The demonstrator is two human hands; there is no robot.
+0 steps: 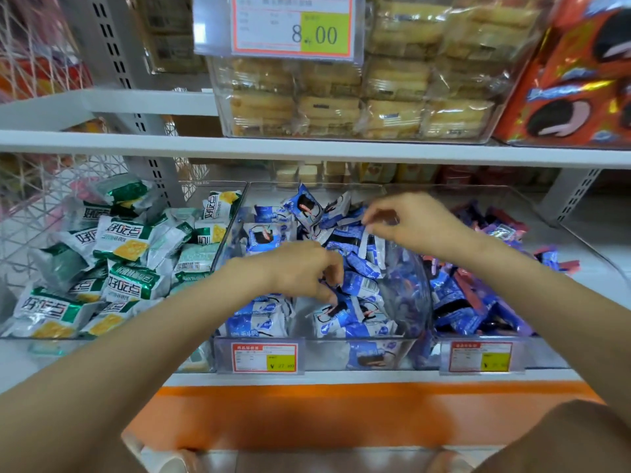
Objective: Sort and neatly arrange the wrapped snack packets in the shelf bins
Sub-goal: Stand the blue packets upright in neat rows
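Nearest is the orange strip (341, 414) on the front of the shelf. Above it, two red-and-yellow price tags (264, 357) are clipped to the fronts of the clear bins. Both bare forearms reach in over the middle bin (324, 349), which holds a loose heap of blue-and-white packets (259, 322), some flat and some on edge.

The left hand (304, 268) is low over the centre of that heap with its fingers curled down among the wrappers. It is blurred, so I cannot tell whether its grip is clamped on a packet or only touching them. The right hand (409, 223) is further back and a little higher. Its grip is closed, thumb and fingertips pinching the serrated end of a white-edged packet (366, 242) that hangs down onto the heap.

The left bin (235, 213) is piled with green-and-white packets (119, 254), and the right bin (580, 240) holds dark blue and purple packets (478, 302).

On the upper shelf (307, 148) stands a clear box (222, 107) stacked with pale yellow cakes — a large price tag (293, 25) hangs on its front — and beside it to the right is a red cookie box (580, 73).
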